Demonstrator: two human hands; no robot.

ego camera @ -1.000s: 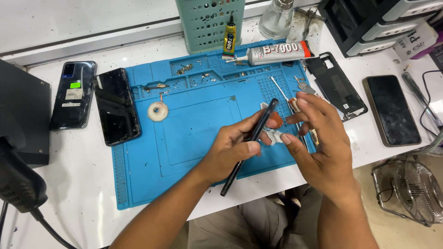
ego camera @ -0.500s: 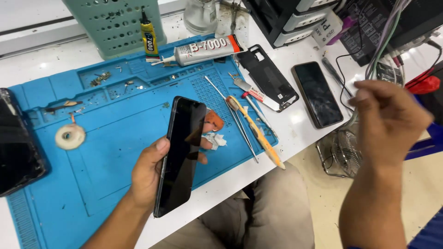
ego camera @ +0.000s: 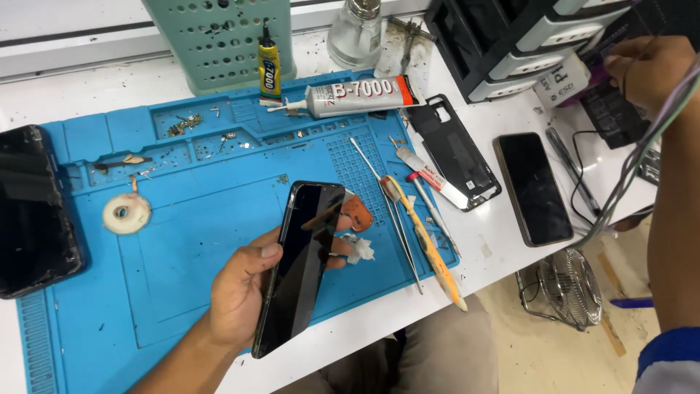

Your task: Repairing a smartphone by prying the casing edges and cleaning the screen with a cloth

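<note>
My left hand [ego camera: 244,292] grips a black smartphone [ego camera: 300,264] by its edges, screen up, tilted over the blue work mat [ego camera: 182,241]. My right hand [ego camera: 649,66] is far off at the upper right, by a dark set of drawers [ego camera: 510,44], with its fingers closed on a thin bundle of cables [ego camera: 642,157] that trails down past the table's edge. Just right of the held phone lie a small orange pick [ego camera: 357,211] and a scrap of white paper [ego camera: 361,250].
Long tools [ego camera: 423,233] lie along the mat's right edge. A black back cover [ego camera: 452,149] and another phone [ego camera: 534,187] rest on the white table. A glue tube [ego camera: 357,96], a small yellow bottle [ego camera: 269,66], a tape roll [ego camera: 126,213], a green basket [ego camera: 219,36] and a dark phone [ego camera: 33,211] are around.
My right hand has left the phone and moved up and to the right to the drawers and cables. The left hand keeps the phone, now turned screen up. The view swung right.
</note>
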